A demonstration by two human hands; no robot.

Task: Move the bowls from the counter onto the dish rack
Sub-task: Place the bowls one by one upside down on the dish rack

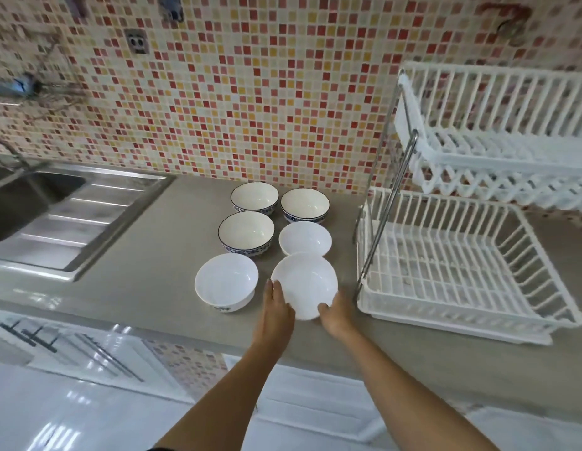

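Several bowls stand in two columns on the grey counter [136, 271]. At the front right a plain white bowl [304, 284] is tilted toward me, held between my left hand [276, 312] on its left rim and my right hand [337, 315] on its lower right rim. Another white bowl [226, 283] rests to its left and a third white bowl [305, 237] just behind it. Three blue-patterned bowls [246, 234] [254, 196] [305, 205] sit farther back. The white two-tier dish rack [446, 314] stands at the right with no dishes visible in it.
A steel sink [32, 196] with a ribbed drainboard [88, 216] lies at the left. A mosaic tile wall [250, 92] backs the counter. The rack's upper tier [494, 157] overhangs the lower basket. The counter's front edge runs below my forearms, with drawers beneath.
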